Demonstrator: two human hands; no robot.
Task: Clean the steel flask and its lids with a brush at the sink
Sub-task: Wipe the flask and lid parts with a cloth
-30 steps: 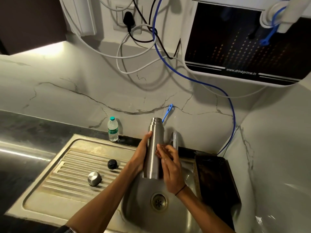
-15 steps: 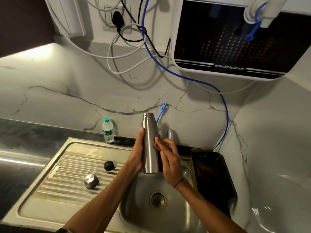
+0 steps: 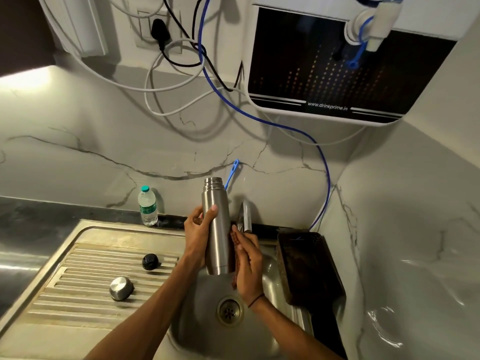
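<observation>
The steel flask [image 3: 217, 229] stands upright and open-mouthed above the sink basin [image 3: 202, 302]. My left hand [image 3: 198, 232] grips its left side, thumb across the front. My right hand [image 3: 249, 266] lies flat with straight fingers along the flask's lower right side; something reddish-brown, perhaps a scrub pad [image 3: 234, 278], shows between palm and flask. The black inner lid [image 3: 150, 261] and the steel cap [image 3: 120, 288] lie on the ribbed drainboard [image 3: 78, 294] to the left. A blue brush handle [image 3: 232, 174] pokes up behind the flask.
The tap [image 3: 246, 216] stands just behind my right hand. A dark basket [image 3: 309, 268] sits at the sink's right edge. A small plastic water bottle [image 3: 147, 207] stands by the wall. A water purifier [image 3: 324, 74] and cables hang above. The drain [image 3: 230, 311] is open.
My right hand has slid down the flask's right side from its middle toward its base. My left hand keeps its grip and the flask stays upright. The lids have not moved.
</observation>
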